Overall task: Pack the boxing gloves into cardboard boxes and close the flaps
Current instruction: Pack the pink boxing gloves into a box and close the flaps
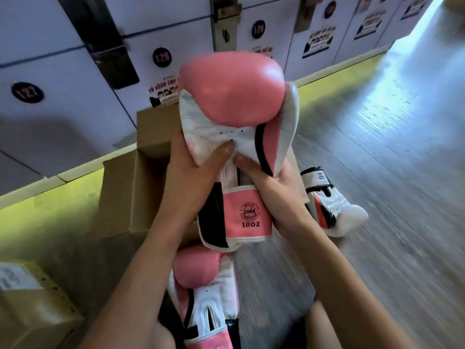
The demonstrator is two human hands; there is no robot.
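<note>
I hold a pink and white boxing glove point(231, 96) up in front of me, palm side facing me, cuff marked "10OZ" pointing down. My left hand point(193, 172) grips its left side with the thumb pressed on the white palm. My right hand point(271, 182) grips its right side, thumb on the palm too. Behind the glove stands an open cardboard box point(136, 177) with raised flaps. A second pink and white glove point(203, 293) lies below, near my lap.
A white glove with black and red marks point(332, 210) lies on the wooden floor at right. Another cardboard box with a label point(27, 306) sits at the lower left. Numbered white lockers point(75, 79) line the wall behind the box.
</note>
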